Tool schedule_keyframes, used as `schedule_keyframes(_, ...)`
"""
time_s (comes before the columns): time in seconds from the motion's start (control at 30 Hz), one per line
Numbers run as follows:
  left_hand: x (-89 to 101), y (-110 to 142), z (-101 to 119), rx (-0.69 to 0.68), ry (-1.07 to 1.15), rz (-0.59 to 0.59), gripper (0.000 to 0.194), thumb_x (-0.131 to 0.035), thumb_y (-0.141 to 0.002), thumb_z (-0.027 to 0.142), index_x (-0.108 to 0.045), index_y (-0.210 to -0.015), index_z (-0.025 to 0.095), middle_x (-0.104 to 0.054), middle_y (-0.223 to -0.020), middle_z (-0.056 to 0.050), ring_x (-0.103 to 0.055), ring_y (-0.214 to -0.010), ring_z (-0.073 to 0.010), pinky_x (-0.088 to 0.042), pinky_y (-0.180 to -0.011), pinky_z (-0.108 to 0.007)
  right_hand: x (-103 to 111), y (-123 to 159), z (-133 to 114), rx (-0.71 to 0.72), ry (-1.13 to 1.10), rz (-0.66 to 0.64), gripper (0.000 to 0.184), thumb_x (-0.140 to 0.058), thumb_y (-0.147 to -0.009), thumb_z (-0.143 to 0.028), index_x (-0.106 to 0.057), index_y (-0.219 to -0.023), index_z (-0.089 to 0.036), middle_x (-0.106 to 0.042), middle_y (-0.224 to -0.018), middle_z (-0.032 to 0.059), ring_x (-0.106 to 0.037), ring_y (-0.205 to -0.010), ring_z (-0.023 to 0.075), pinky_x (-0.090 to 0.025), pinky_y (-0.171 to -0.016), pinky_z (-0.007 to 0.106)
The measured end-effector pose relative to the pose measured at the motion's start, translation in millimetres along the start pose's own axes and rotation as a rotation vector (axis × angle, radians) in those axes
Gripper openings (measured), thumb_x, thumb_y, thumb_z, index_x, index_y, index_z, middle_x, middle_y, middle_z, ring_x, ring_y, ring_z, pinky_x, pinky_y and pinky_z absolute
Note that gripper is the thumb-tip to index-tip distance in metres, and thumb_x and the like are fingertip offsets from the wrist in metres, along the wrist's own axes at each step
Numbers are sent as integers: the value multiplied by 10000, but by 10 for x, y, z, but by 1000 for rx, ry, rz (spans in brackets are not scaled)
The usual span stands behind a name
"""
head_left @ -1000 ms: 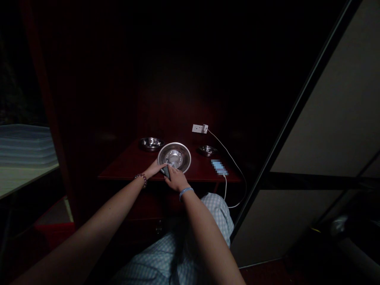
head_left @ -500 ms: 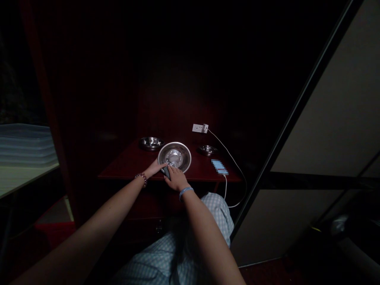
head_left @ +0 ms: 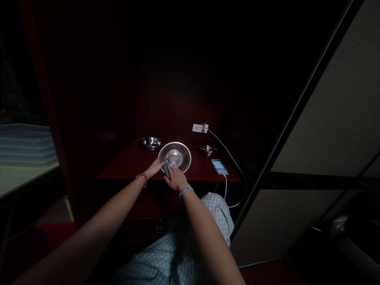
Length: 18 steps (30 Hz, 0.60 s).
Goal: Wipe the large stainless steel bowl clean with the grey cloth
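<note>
A shiny metal bowl [head_left: 181,152] is tipped toward me at the front of the dark red desk top [head_left: 118,166]. My left hand [head_left: 153,168] grips its lower left rim, with the thumb over the edge. My right hand [head_left: 175,177] presses a grey cloth [head_left: 167,171] against the near rim, its fingers reaching inside the bowl. Part of the cloth is hidden under the fingers. Behind to the left rests a second metal bowl [head_left: 151,143], and a smaller metal dish [head_left: 208,150] lies at the right.
A phone [head_left: 219,167], blurred out, lies at the desk's right, its white cable [head_left: 233,158] looping to a wall socket [head_left: 199,128]. Stacked translucent plastic containers [head_left: 26,146] stand on a pale table [head_left: 23,178] at far left. A sliding door panel [head_left: 332,118] borders the right.
The cloth and the left thumb have shifted slightly at the near rim. The bowl stays in the same position, and the other things have not moved.
</note>
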<state>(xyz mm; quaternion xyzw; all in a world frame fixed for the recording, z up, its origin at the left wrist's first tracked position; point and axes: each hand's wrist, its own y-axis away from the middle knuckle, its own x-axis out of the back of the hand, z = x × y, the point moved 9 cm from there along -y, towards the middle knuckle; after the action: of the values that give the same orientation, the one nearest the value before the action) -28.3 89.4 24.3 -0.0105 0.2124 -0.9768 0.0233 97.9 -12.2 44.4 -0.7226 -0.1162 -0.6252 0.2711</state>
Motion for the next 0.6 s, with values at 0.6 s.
schedule_keyframes(0.6, 49, -63, -159, 15, 58, -12, 690, -817, -633, 233, -610, -1278, 105, -653, -1356, -197, -556, -1336, -363, -319, -1200, -551, 5, 9, -4, 8, 26, 33, 598, -416, -1039, -414, -390, -1554, -110, -452, -1570, 180, -419, -1444, 295, -355, -1178, 463)
